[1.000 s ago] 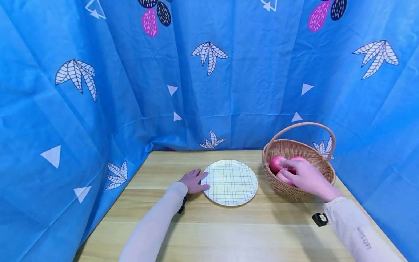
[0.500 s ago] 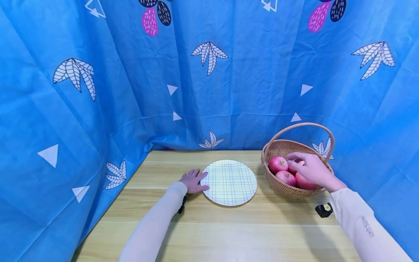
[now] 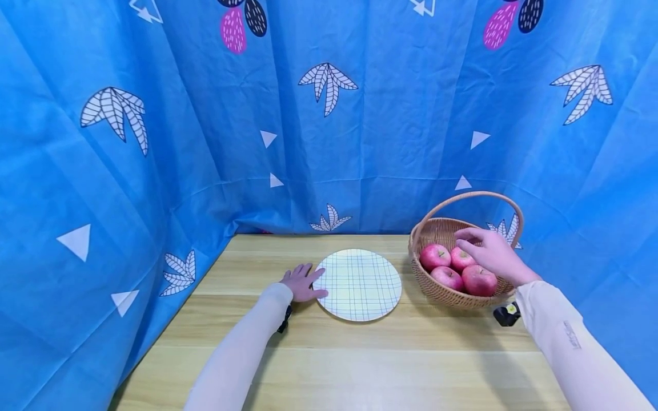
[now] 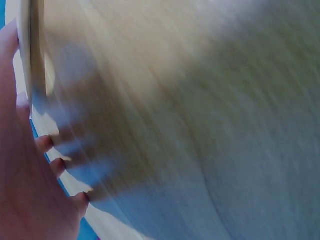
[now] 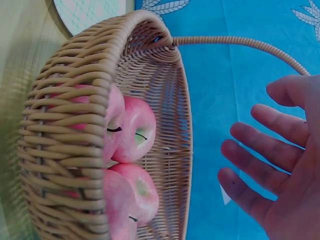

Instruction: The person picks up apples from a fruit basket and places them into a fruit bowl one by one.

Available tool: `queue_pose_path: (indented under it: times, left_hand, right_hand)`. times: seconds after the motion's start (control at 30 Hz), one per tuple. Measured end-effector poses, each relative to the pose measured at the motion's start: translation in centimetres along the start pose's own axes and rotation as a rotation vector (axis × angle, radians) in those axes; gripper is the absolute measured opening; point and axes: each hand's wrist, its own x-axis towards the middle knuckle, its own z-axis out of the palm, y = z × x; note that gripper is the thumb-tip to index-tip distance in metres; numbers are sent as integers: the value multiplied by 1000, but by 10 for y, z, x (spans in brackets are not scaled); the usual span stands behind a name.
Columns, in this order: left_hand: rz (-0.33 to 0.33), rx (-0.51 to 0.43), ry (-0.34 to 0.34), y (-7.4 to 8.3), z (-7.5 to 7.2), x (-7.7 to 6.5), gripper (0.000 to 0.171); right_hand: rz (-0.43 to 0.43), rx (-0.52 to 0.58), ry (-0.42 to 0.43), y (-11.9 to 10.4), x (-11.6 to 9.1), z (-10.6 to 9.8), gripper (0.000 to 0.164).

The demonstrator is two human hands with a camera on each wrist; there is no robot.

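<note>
Your right grip (image 3: 485, 251) is released and grasps nothing: its fingers are lightly bent above the basket (image 3: 452, 299), and the right wrist view shows a gap between them and the fruit. Your left grip (image 3: 303, 283) is released too, its fingers spread, with the thumb and 1 finger at the left rim of the plate (image 3: 358, 285). That looks like a way to steady the plate, though you cannot tell from here whether the tips press or merely rest.

Under your right grip, 4 apples (image 3: 446, 278) lie inside the basket, nestled close together. They are round, smooth-skinned and mottled pink-red, with 1 dark stem showing on each of several. The sloping sides probably keep such rolling shapes gathered. The basket is woven from tan wicker, ribbed and coarse, with a bound rim and 1 slim handle (image 3: 470, 194) arching over it, so the opening leaves room for a hand.

The plate is a pale, flat disc with fine crossing lines, sitting between your left grip and the basket, probably so that both are in easy reach. All of it stands on the worktop (image 3: 370, 365), light wood with long grain. Beyond hangs a blue curtain (image 3: 319, 154), softly creased, printed with white leaves and triangles
</note>
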Motion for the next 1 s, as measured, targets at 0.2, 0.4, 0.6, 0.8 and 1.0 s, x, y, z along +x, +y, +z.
queue_pose_path:
  times: [0.2,0.4,0.6,0.8,1.0]
  left_hand:
    - [-10,4,-4,2,-2,-3,97]
    - [11,6,9,4,-3,-9,95]
    - [-1,0,5,3,-1,-6,96]
    - [0,11,5,0,2,-3,99]
    - [-18,14,-9,5,-2,-6,95]
  right_hand:
    - [29,18,-27,0,9,-1,42]
    - [44,30,-45,6,18,-2,43]
    - [58,33,-55,13,26,-3,43]
    - [99,60,-73,18,30,2,46]
    - [144,83,-86,28,34,6,49]
